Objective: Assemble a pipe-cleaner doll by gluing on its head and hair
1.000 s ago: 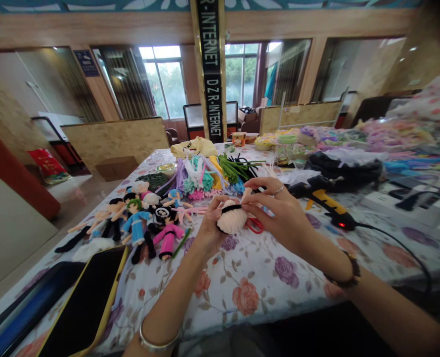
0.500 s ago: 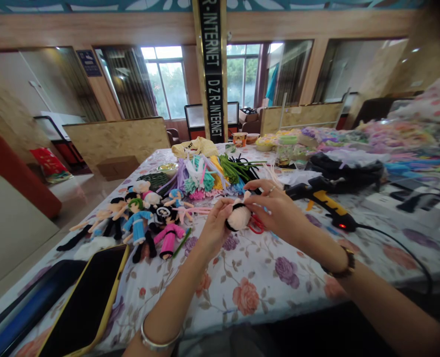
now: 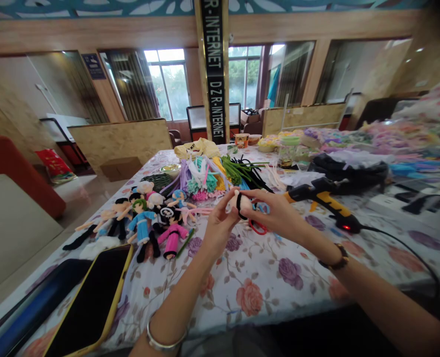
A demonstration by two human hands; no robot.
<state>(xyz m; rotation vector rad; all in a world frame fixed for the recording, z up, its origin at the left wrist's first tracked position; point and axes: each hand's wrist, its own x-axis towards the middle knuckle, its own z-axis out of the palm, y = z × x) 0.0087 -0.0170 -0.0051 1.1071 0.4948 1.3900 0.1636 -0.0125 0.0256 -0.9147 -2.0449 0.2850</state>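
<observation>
The fuzzy cream ball (image 3: 241, 203) is pinched between the closed fingers of the left hand (image 3: 218, 226) and the right hand (image 3: 279, 214), just above the flowery table (image 3: 268, 270).

One camera is sitting on the person's head. It is looking forward and down across the table (image 3: 242, 277). The left hand (image 3: 220, 224) and the right hand (image 3: 279, 215) are showing close up in the middle, and the windows (image 3: 167, 82) are showing far behind.

Beyond my table (image 3: 242, 277), the pillar's black strip (image 3: 215, 74) reads "D.Z.R-INTERNET" downward in white letters, with "R-INTERNET" above; the blue sign (image 3: 93, 66) to its left is illegible.
</observation>
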